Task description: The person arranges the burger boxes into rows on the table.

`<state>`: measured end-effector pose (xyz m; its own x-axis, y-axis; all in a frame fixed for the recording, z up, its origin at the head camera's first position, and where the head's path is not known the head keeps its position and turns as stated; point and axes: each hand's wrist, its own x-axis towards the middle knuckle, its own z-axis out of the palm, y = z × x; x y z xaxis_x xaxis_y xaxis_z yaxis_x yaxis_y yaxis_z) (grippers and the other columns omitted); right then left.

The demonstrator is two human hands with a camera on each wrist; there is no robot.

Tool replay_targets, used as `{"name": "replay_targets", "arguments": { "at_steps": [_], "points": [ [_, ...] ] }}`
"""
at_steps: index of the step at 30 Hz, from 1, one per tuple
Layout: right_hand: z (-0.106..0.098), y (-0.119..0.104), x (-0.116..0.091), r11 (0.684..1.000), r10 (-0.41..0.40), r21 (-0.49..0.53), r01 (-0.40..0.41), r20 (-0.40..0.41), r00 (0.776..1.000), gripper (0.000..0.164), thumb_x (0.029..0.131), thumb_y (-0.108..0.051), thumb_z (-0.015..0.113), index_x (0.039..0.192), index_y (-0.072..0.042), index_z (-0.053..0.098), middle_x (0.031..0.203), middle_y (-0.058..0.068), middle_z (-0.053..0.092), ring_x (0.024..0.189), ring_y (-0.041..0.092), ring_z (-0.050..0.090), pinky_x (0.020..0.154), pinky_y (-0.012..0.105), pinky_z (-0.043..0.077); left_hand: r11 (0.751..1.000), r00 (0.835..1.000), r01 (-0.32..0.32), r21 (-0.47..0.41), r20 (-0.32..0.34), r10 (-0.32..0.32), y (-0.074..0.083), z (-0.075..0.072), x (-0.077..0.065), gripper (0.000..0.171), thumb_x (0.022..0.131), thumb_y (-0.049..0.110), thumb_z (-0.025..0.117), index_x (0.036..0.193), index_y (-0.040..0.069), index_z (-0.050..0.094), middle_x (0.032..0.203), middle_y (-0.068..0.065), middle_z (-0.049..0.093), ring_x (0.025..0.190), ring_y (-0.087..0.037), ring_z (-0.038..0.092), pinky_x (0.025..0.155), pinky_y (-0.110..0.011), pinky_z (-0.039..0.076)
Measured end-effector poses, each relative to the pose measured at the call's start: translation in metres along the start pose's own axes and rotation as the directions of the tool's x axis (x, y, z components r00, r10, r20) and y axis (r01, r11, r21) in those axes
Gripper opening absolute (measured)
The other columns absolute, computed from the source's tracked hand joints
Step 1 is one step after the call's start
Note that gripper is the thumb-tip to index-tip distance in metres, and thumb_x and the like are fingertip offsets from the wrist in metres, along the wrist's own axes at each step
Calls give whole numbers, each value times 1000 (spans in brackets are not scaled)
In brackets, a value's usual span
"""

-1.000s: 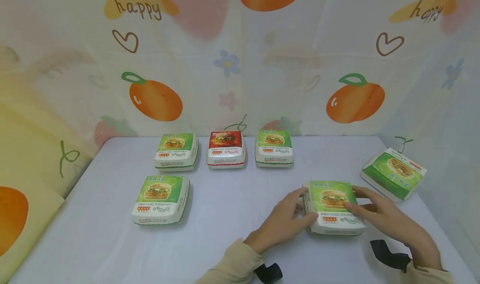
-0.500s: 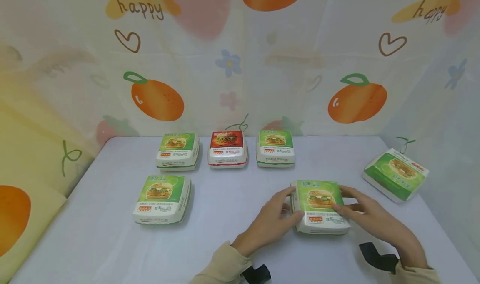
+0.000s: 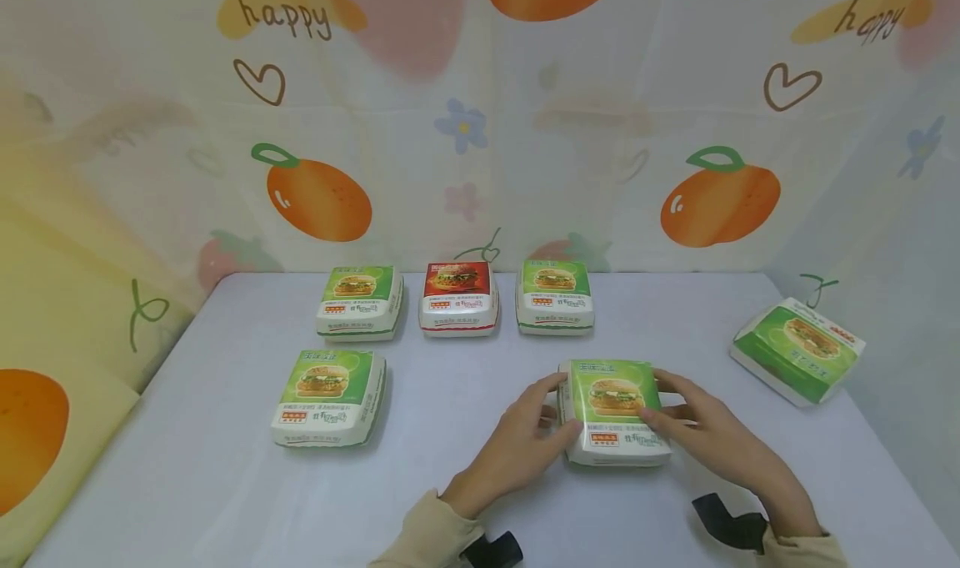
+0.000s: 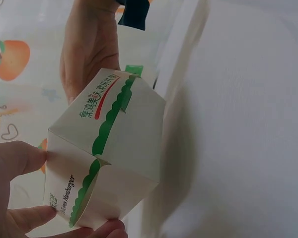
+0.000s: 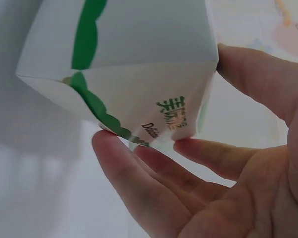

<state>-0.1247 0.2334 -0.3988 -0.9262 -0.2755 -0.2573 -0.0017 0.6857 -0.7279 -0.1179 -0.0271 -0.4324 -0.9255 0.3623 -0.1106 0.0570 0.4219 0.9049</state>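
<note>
Both hands hold one green-and-white burger box (image 3: 615,414), burger picture facing up, at the front right of the table. My left hand (image 3: 513,439) grips its left side, thumb at the near left corner and fingers along the edge. On the opposite side my right hand (image 3: 708,422) pinches the box, its thumb at the top edge. The left wrist view shows the box (image 4: 104,153) held off the white surface, with a shadow below. Curved fingers (image 5: 139,183) touch the box's side in the right wrist view.
Along the back stand a green burger box (image 3: 360,304), a red one (image 3: 459,299) and another green one (image 3: 555,298). A further green box (image 3: 330,399) sits front left. At the right edge a box (image 3: 798,351) lies turned askew. A printed cloth (image 3: 502,176) hangs behind the table (image 3: 225,485).
Both hands and the held burger box have moved left across the table. The other boxes keep their places; the whole view has shifted slightly.
</note>
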Motion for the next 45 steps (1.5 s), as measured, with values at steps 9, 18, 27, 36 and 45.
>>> {"name": "replay_targets", "arguments": {
  "at_steps": [9,18,27,36,45],
  "points": [
    [14,-15,5,999,-3,47,3,11,1000,80,98,-45,57,155,-1,22,154,29,32,127,46,52,95,55,53,1000,1000,6,21,-29,-6,-6,-17,-7,62,97,40,59,152,24,35,138,-8,54,114,-21,58,88,-34,54],
    [22,-22,7,995,-32,100,28,38,999,84,94,-42,64,155,-3,21,156,27,29,128,45,51,92,51,55,1000,999,18,16,-44,-17,-10,-28,-12,62,98,40,59,152,21,36,141,-10,53,115,-23,59,89,-38,55],
    [31,-30,13,996,-49,78,43,77,996,99,86,-45,74,157,-6,16,159,24,24,130,46,48,98,53,52,1000,996,15,14,-83,-13,-15,-39,-19,61,98,36,59,151,17,37,149,-12,47,119,-29,58,93,-45,54],
    [40,-40,19,991,-102,92,94,88,991,110,77,-42,83,157,-8,16,160,23,24,130,46,48,101,58,48,999,992,23,30,-123,-19,-20,-54,-26,59,98,36,59,150,17,39,150,-12,46,117,-29,60,92,-45,55],
    [52,-51,30,984,-162,94,154,84,983,114,71,-33,89,157,-7,19,158,22,30,130,42,51,106,52,46,999,982,48,11,-184,-46,-22,-69,-35,56,98,34,60,148,19,40,149,-10,46,118,-29,60,95,-45,54]
  ]
}}
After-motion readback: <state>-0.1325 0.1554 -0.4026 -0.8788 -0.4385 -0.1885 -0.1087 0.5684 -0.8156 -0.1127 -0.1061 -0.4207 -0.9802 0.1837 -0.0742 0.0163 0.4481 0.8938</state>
